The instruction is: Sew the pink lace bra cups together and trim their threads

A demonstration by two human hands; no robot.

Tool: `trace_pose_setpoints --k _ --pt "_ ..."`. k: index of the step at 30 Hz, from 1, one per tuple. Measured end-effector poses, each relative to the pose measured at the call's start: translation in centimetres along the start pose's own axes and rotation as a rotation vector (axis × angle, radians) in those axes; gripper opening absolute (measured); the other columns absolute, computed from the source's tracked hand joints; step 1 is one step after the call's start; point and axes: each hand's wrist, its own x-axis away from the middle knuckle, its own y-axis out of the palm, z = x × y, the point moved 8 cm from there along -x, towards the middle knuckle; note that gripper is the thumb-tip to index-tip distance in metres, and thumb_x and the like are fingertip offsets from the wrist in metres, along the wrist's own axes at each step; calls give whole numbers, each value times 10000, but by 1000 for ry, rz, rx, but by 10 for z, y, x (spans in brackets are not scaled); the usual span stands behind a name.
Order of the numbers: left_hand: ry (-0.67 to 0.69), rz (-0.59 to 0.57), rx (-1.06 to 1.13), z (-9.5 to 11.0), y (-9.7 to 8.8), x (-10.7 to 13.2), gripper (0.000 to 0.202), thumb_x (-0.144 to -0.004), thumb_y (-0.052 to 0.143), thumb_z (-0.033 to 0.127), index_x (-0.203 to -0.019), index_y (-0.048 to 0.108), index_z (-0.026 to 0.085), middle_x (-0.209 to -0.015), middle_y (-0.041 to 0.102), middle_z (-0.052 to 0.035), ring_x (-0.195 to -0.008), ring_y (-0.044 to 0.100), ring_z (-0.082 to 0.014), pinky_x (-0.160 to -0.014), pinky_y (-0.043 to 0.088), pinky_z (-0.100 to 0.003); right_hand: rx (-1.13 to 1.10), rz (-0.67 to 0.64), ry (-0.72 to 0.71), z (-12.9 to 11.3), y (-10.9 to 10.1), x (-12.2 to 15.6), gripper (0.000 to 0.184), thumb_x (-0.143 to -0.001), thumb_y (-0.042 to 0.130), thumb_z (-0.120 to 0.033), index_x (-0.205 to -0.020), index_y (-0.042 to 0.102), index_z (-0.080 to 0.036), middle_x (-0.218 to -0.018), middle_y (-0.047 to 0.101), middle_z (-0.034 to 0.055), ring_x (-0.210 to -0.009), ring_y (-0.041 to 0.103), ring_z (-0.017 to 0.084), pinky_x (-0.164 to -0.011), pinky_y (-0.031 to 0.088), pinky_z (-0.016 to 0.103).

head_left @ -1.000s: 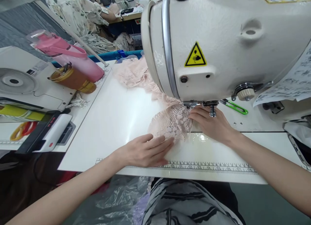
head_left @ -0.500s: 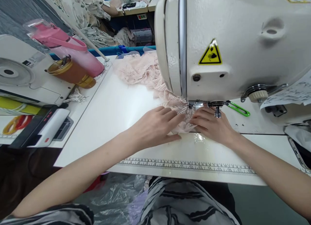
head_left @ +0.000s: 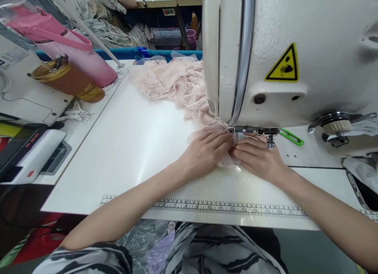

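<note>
Pale pink lace fabric (head_left: 174,79) lies bunched behind and beside the head of the sewing machine (head_left: 227,61), and a narrow strip of it runs under the presser foot. My left hand (head_left: 203,150) is closed on the lace just left of the needle area, fingers pressed together and fingertips partly hidden in the folds. Close against it on the right, my right hand (head_left: 258,155) grips the fabric's near end, its fingers bent and partly covered by the machine's metal parts. The needle itself cannot be made out.
A green thread snipper (head_left: 291,137) lies right of the needle area. A phone (head_left: 360,191) rests at the right edge. On the left stand a pink bottle (head_left: 73,49) and a brown cup (head_left: 69,82). A ruler strip (head_left: 206,206) follows the front edge. Another person sits beyond.
My left hand has moved right and closed in on the lace, its spread thumb now tucked in. My right hand stays about where it was. The camera view has shifted.
</note>
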Motion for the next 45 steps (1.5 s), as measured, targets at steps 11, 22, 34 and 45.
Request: trace_pose_setpoints --k 11,22,34,45 --pt "-88 -138 67 -3 24 10 432 -906 447 82 -1330 524 58 -1383 519 -193 -1326 466 -287 -1023 505 -457 67 -35 -64 -3 2 2 234 -913 492 -94 -941 672 -243 -880 709 -15 -888 627 132 -800 522 284" --pt "5 -200 188 -21 21 12 482 -873 526 123 -1354 503 93 -1411 497 -167 -1341 449 -264 -1078 452 -456 158 -27 -132 -18 11 1 213 -912 499 -62 -942 676 -175 -897 716 11 -877 607 135 -748 543 270" --pt "22 -144 193 -26 15 6 473 -839 535 111 -1311 542 102 -1335 581 -145 -1298 505 -258 -1055 472 -465 157 38 -121 -21 11 -1 197 -900 512 -37 -951 675 -134 -912 723 39 -901 638 149 -750 573 288" --pt "-11 -156 178 -29 19 7 541 -790 491 65 -1330 525 91 -1328 587 -148 -1312 487 -272 -1033 484 -474 77 -53 -30 -8 18 0 253 -902 515 -65 -1011 686 -217 -979 716 35 -976 624 172 -743 561 286"
